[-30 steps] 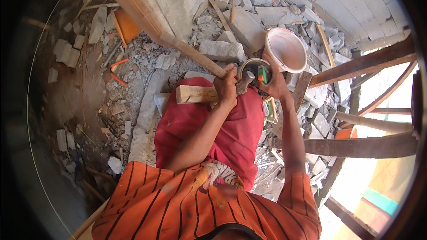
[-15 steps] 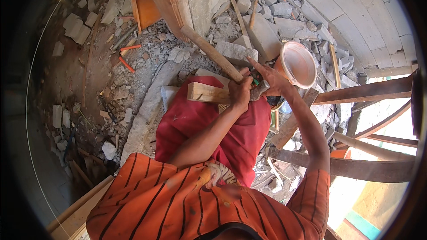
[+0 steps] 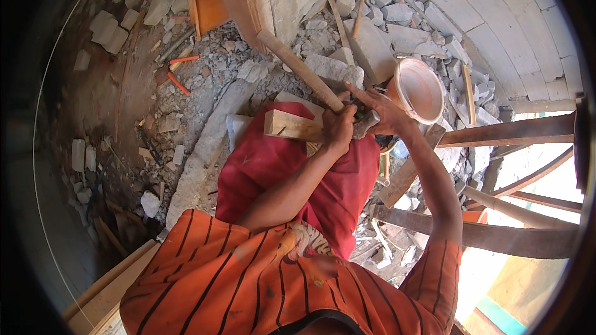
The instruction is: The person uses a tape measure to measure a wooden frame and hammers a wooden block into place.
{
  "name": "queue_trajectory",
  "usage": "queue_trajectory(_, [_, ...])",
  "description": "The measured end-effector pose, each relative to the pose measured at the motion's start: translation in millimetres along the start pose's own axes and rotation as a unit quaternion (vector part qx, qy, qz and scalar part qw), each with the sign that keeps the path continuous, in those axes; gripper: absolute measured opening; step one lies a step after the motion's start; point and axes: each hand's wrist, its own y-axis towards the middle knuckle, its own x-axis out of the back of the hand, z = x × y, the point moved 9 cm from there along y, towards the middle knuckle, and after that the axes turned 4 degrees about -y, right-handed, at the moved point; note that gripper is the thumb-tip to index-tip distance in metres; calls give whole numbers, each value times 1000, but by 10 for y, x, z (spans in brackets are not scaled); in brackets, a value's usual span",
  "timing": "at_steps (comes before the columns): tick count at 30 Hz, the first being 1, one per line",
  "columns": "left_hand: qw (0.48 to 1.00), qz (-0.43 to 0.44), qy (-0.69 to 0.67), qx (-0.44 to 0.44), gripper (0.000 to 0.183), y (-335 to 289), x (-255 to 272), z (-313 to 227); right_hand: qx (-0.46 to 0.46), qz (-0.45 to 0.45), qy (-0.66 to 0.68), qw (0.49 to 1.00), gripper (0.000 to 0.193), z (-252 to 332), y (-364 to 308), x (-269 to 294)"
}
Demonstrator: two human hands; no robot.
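My left hand [image 3: 339, 129] is closed round the wooden handle of a hammer [image 3: 298, 69], close to its metal head. The handle slants up and away to the left, and the head points to the right. A squared piece of wood [image 3: 288, 125] lies over my red-clothed knee, its right end running in behind my left hand. Just right of the hammer head, my right hand [image 3: 386, 111] has its fingers stretched toward the upper left, apart from the handle. Something small and green between the hands is mostly hidden.
An orange bucket with a pale inside [image 3: 419, 90] stands beside my right hand. Broken concrete and rubble [image 3: 335, 69] cover the ground by a pillar [image 3: 292, 0]. Wooden beams [image 3: 509, 131] cross on the right. Another orange bucket [image 3: 210, 7] lies tipped at the far left.
The view has shifted slightly. Both hands, the hammer and the piece of wood keep nearly the same places.
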Motion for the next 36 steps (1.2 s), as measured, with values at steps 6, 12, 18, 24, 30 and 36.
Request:
queue_trajectory(6, [999,-13,47,-17,42,41,76,42,-40,27,-67,997,115,-70,-39,5])
queue_trajectory(12, [997,-32,64,-31,39,39,94,29,-136,23,-125,983,79,-756,-612,196])
queue_trajectory(18, [997,-35,41,-54,37,85,151,86,-184,-56,-200,961,43,-1280,-1689,703])
queue_trajectory(24, [996,-36,62,-48,37,56,123,36,-287,-47,-184,939,27,-1453,-2190,796])
queue_trajectory(30, [998,-32,35,-50,44,63,127,69,-357,-151,-158,908,22,-1680,-2394,977])
queue_trajectory(36, [997,-41,23,-60,44,63,143,67,-399,-64,12,915,29,-1652,-1681,714])
